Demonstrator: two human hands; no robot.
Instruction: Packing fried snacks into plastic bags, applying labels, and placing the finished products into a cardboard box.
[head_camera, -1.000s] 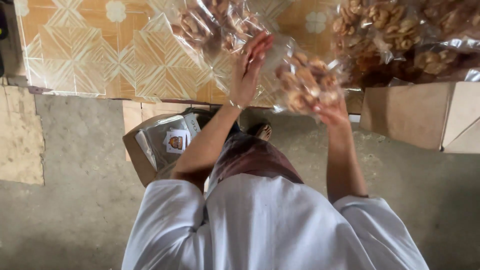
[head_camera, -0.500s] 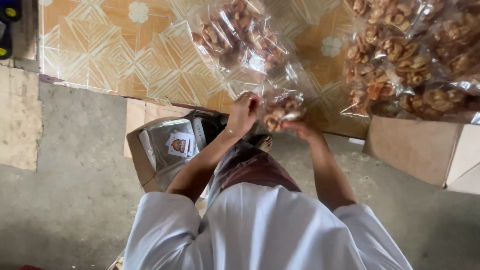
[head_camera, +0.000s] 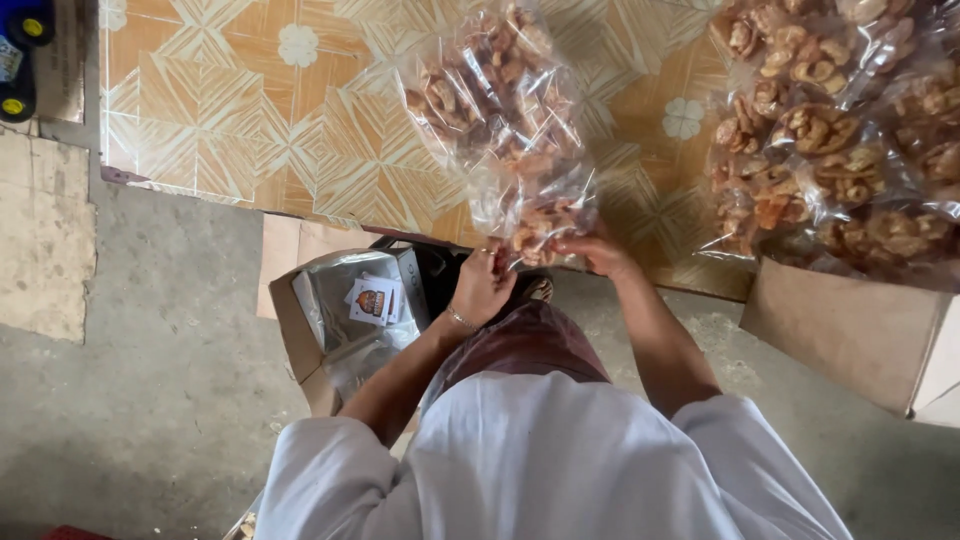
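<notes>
Clear snack bag (head_camera: 500, 120), brown crisps inside

a heap of clear snack bags (head_camera: 840, 140) fills the top right corner, above a brown cardboard box (head_camera: 860, 335). an open carton lined with plastic (head_camera: 335, 320) holding small printed cards (head_camera: 372, 300) sits on the grey concrete floor (head_camera: 130, 400), at the edge of the patterned yellow mat (head_camera: 250, 120).
</notes>
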